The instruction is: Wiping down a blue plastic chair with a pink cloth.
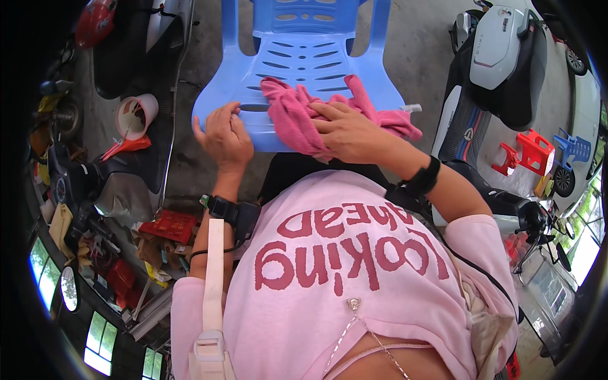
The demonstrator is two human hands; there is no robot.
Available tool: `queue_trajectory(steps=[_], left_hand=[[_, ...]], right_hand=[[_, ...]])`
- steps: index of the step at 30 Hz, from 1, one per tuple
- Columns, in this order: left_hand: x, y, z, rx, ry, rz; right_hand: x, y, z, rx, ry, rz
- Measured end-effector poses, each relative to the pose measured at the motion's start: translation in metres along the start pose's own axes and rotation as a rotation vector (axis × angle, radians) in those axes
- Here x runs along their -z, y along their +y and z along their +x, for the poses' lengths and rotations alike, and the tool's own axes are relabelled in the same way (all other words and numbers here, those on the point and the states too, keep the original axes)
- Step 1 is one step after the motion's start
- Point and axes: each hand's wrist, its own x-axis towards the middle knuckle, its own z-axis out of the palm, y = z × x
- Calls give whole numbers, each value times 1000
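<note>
A blue plastic chair (253, 71) with a slotted seat stands directly in front of me, its backrest at the top of the view. My left hand (226, 136) grips the left part of the seat's front edge, fingers curled and thumb to the outside. Bunched on the front right of the seat is a pink cloth (288, 117), with a white tag at its right end. My right hand (349, 132) lies over the cloth, fingers bent into its folds and pressing it against the seat. Part of the cloth is hidden beneath that hand.
Left of the chair stands a dark scooter with a pinkish bucket (136, 117) on it. To the right is another scooter with a white top box (500, 50). Beyond it are red stools (536, 152) and a small blue chair (573, 149). A red crate (170, 226) sits lower left.
</note>
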Motion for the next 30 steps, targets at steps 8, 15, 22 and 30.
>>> queue_trajectory(steps=[8,15,22,30], left_hand=[[5,2,6,-43,35,2],[-6,-5,2,-19,29,-13],[-2,-5,-1,-6,-7,24],[-2,-2,4,-15,-1,28]], right_hand=[[10,27,-88,-296,-82,-138],[-18,-20,42,7,14,-300],[-17,-16,4,-66,140,-326],[4,87,-210,-764,226,11]])
